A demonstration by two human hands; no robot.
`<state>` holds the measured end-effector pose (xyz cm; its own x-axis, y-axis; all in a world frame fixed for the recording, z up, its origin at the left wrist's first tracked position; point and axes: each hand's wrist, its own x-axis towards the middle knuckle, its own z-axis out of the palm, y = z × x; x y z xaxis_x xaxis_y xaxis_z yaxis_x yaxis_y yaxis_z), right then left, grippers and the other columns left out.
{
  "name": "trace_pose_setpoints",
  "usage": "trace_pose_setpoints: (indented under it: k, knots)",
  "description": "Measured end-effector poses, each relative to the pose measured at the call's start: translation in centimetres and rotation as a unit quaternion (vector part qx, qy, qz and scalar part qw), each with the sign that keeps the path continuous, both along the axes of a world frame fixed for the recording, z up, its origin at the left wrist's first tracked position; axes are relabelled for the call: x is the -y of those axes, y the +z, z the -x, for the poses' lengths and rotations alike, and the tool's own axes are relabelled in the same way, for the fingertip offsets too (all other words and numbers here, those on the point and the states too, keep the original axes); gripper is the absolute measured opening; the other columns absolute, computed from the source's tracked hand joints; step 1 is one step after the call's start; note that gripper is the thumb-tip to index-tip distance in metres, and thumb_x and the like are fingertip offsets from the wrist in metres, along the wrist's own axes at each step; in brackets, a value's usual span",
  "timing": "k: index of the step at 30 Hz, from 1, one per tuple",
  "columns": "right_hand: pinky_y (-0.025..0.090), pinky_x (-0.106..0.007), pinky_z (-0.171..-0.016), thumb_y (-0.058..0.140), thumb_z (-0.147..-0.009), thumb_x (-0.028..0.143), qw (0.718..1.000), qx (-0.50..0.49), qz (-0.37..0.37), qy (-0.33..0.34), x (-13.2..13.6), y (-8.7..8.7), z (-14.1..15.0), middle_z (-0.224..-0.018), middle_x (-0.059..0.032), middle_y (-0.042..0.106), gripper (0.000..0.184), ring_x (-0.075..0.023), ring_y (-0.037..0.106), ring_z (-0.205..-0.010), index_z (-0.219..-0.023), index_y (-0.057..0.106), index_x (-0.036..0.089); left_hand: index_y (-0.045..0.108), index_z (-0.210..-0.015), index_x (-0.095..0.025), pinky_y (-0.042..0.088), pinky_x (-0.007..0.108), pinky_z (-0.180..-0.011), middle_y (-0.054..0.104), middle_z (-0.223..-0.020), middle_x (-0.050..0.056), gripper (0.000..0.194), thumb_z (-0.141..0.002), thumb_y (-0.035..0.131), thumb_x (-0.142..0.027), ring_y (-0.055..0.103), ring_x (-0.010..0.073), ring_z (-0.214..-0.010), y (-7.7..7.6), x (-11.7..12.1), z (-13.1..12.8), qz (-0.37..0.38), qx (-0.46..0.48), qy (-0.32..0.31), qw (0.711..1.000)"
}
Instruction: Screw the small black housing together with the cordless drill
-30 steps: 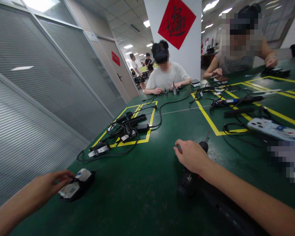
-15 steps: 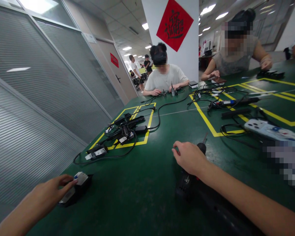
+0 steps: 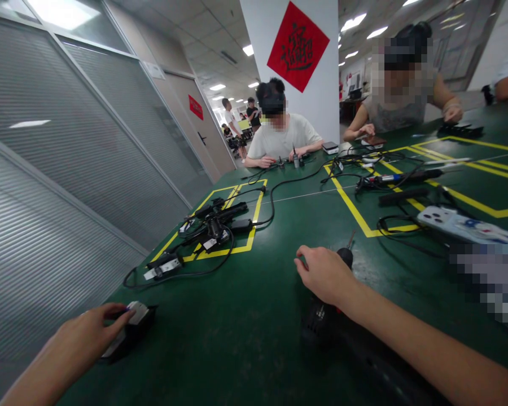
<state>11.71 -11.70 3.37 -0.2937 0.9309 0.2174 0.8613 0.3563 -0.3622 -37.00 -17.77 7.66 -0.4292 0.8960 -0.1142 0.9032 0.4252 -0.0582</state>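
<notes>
My left hand (image 3: 88, 334) lies at the near left of the green table (image 3: 245, 338), its fingers closed over a small black block with a white label (image 3: 131, 332) that rests on the tabletop. My right hand (image 3: 324, 274) is wrapped round the handle of a black electric screwdriver (image 3: 334, 287) lying on the table in front of me. The tool's thin bit (image 3: 352, 239) points away from me, and its dark body runs back under my forearm.
A bundle of black parts and cables (image 3: 207, 228) sits in a yellow-taped square ahead left. A white phone (image 3: 457, 223), cables and a long black tool (image 3: 400, 177) lie to the right. Three people sit at the table's far side, one in a white shirt (image 3: 281, 141).
My left hand has pulled the small black block a little nearer to me along the table's left edge. My right hand stays on the screwdriver; the view has tilted slightly.
</notes>
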Motion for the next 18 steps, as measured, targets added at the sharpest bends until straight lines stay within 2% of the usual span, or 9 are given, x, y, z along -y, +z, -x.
trace_pose_setpoints:
  k: [6,10,18]
  knots:
    - [0.054,-0.036,-0.069,0.051,-0.09,0.034,1.0,-0.003,0.007,0.001,0.0,0.0,0.0,-0.088,-0.0013,0.067,0.023,-0.0153,0.065,-0.075,-0.102,0.06,0.016,0.061,-0.111,-0.013,0.048,0.039,-0.071,0.07,-0.093,0.013,0.063,-0.078,0.036,-0.061,0.066,0.0291,-0.079,0.1,-0.2,-0.5,-0.006,0.009,0.007,1.0]
    - [0.054,-0.036,-0.069,0.052,-0.09,0.034,1.0,-0.005,0.008,0.002,0.0,0.2,0.1,-0.088,-0.0013,0.067,0.023,-0.0153,0.065,-0.075,-0.101,0.061,0.016,0.06,-0.113,-0.014,0.049,0.041,-0.073,0.07,-0.092,0.014,0.066,-0.077,0.035,-0.064,0.065,0.0309,-0.082,0.3,-0.2,-0.8,-0.009,0.006,0.003,1.0]
    - [0.054,-0.036,-0.069,0.051,-0.09,0.034,1.0,-0.004,0.004,0.004,0.0,0.1,0.0,-0.088,-0.0014,0.067,0.023,-0.0154,0.065,-0.076,-0.102,0.06,0.016,0.062,-0.11,-0.012,0.049,0.04,-0.073,0.07,-0.094,0.013,0.063,-0.076,0.039,-0.06,0.066,0.0297,-0.081,-0.2,0.1,0.2,-0.001,0.003,0.013,1.0]
